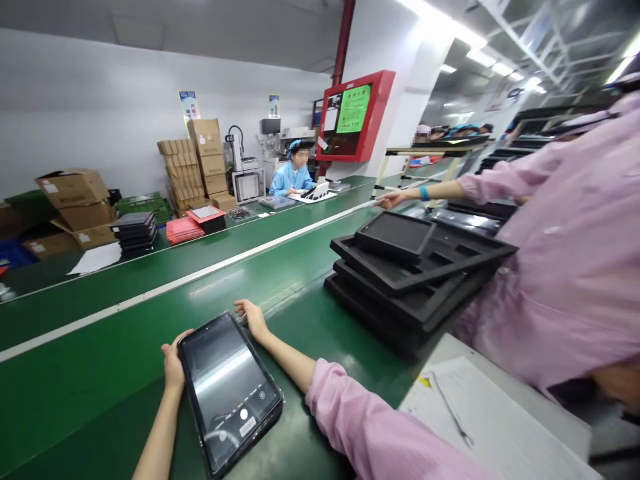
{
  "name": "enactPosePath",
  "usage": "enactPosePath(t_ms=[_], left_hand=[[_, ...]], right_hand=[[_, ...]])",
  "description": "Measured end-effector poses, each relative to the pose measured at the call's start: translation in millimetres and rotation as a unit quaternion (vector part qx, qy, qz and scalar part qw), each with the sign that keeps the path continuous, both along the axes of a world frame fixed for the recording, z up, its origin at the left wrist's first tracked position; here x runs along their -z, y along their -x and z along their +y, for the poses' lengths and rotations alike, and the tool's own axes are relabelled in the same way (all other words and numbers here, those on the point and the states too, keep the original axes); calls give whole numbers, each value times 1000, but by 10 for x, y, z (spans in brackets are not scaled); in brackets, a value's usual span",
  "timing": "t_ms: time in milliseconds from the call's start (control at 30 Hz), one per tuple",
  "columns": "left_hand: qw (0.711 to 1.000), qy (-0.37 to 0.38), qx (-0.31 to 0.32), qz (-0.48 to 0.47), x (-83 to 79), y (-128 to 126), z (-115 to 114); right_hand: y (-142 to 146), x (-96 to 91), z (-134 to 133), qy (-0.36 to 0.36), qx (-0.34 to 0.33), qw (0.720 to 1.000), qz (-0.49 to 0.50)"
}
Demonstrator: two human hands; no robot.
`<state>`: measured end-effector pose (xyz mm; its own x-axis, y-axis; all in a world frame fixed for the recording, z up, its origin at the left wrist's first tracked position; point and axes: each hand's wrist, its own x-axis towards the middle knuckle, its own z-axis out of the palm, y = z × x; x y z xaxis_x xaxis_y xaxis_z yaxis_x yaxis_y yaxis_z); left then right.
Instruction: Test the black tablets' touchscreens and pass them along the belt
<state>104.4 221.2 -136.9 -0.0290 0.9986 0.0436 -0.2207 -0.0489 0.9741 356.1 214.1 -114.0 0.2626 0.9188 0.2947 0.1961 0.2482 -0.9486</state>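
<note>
A black-framed tablet (pixel 230 387) with a camera screen showing lies tilted over the green bench, in front of me. Along its left edge is my left hand (pixel 174 363), gripping the side with the fingers partly hidden at the edge. My right hand (pixel 253 321) is beside the tablet's upper right corner, fingers apart and slightly bent. I cannot tell whether its fingertips touch the tablet. A pink sleeve (pixel 350 407) covers part of my right arm.
Stacked black trays (pixel 395 287) stand right of my right hand. A co-worker in pink (pixel 565 233) reaches over behind them. Paper and tweezers (pixel 453 410) lie at lower right. Across the green belt (pixel 165 293), a person in blue (pixel 290 179) sits near cartons (pixel 205 153).
</note>
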Motion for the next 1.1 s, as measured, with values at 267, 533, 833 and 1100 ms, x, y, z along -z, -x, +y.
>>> enactPosePath(t_ms=[267,533,833,1100], left_hand=[[999,-8,36,1,130,6,-35],[998,-43,6,46,40,-18,-112],[994,-64,-9,85,-23,19,-119],[999,-20,-12,40,-39,0,-228]], right_hand=[[-727,-24,-662,-76,139,986,-45],[-662,-47,-585,-57,86,993,-49],[-616,-8,-524,-38,69,997,-22],[-693,-73,-668,-28,26,999,-18]])
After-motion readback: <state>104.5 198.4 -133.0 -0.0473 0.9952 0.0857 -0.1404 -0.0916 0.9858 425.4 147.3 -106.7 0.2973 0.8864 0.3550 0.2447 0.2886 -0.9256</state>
